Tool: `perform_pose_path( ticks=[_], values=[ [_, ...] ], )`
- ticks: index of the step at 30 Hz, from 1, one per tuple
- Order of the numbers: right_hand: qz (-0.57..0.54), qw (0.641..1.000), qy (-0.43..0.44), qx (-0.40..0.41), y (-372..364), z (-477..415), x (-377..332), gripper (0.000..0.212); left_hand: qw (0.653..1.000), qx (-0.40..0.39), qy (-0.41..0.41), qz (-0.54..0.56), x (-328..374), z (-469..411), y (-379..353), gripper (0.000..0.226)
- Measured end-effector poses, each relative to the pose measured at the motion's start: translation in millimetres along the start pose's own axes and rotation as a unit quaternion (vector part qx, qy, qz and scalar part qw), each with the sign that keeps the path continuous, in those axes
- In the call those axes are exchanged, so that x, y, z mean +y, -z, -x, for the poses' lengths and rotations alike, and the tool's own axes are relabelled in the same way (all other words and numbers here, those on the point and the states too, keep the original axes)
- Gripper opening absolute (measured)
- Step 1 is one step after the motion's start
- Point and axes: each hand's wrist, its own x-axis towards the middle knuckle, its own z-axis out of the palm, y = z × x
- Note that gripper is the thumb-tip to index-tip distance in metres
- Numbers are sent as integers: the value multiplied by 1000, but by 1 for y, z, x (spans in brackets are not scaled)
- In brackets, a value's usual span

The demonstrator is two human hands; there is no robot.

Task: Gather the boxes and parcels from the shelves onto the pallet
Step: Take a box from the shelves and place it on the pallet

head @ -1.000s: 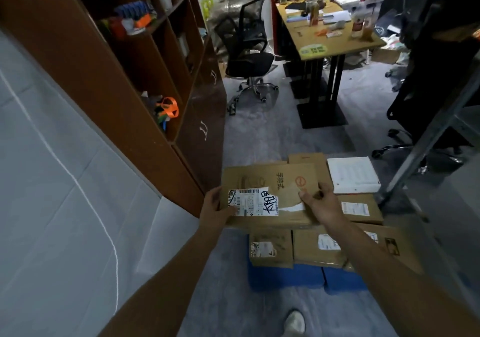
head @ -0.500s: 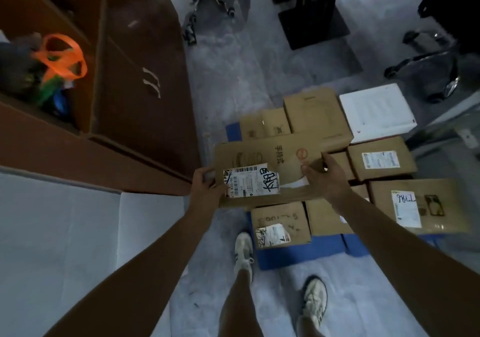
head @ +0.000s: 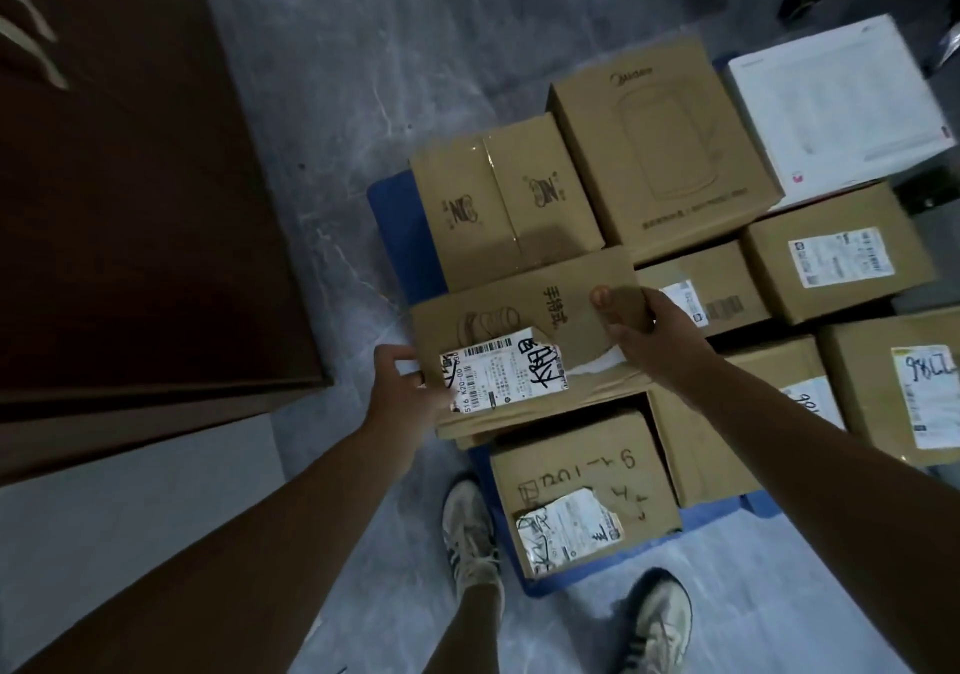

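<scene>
The left hand [head: 400, 392] gripped the flat box [head: 519, 304] by its left end, long axis running left to right, label [head: 501, 374] up, over the pallet [head: 395, 216]; the right hand [head: 649, 333] clasped the right end, fingers [head: 605, 299] curled, hold unchanged from before.

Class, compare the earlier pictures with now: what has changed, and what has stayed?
The flat brown cardboard box with the torn white label has been carried forward, over the parcels on the blue plastic pallet. The left grip and right grip still hold its ends; the parcels are unmoved.

storeroom: labelled cartons [head: 836, 252], blue pallet [head: 397, 221]
</scene>
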Motion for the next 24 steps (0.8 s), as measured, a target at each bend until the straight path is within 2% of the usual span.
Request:
perform_pose_path(
  ticks=[4, 9, 12, 16, 19, 22, 24],
  values=[
    [18, 999, -34, 5, -12, -14, 19, 43, 999, -33, 13, -17, -17, -17, -6, 53],
    [-21, 997, -70, 13, -15, -21, 35, 42, 995, -74, 61, -40, -20, -31, -12, 47],
    [-49, 997, -63, 15, -15, -29, 37, 38, 996, -67, 36, -57, -20, -36, -15, 45],
    [-32, 998, -48, 14, -20, -41, 33, 40, 991, -59, -4, -119, -22, -37, -19, 48],
    [53, 997, -50, 27, -22, -37, 32, 54, 980, -81, -8, -179, -18, -30, -25, 43],
    [162, 985, -28, 54, -17, -17, 25, 51, 972, 3, -64, -226, 2, 0, -43, 44],
    [144, 987, -17, 67, -5, 4, 10, 53, 969, 20, -100, -223, 27, 29, -62, 44]
  ],
)
